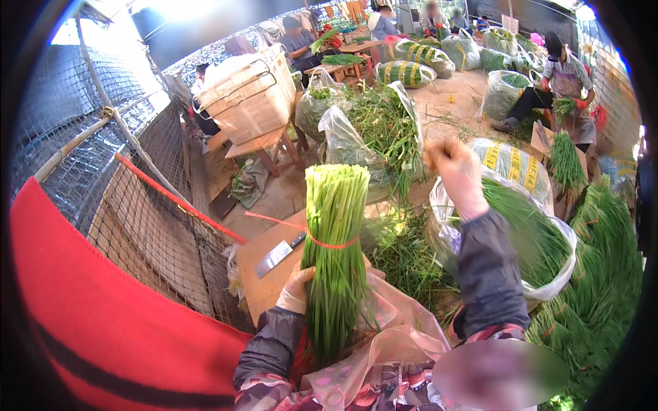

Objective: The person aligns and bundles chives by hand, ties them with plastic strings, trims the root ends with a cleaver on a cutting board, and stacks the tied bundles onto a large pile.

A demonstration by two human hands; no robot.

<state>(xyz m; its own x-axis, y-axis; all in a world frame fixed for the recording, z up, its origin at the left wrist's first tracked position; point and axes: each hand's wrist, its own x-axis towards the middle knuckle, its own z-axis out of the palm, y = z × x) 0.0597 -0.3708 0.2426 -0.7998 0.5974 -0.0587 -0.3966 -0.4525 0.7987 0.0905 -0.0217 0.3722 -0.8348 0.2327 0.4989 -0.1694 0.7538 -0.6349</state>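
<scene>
A thick bundle of long green stalks, garlic chives by their look, (336, 277) stands upright before me, its pale cut ends at the top. A red tie goes around its upper part, and one loose tail sticks out to the left. My left hand (297, 287), in a thin pale glove, grips the bundle's left side. My right hand (452, 164) is raised to the right, apart from the bundle; its fingers are curled and blurred, so whether it holds anything is unclear. A cleaver with a dark handle (275, 258) lies on the wooden board (250, 285) behind the bundle.
An open plastic bag of greens (558, 287) stands at the right, beside stacked tied bundles (606, 267). Loose trimmings (411, 257) lie beyond the board. A plastic crate (252, 103) rests on a wooden stool (259, 144). Netting (149, 241) borders the left. Several people sit farther off.
</scene>
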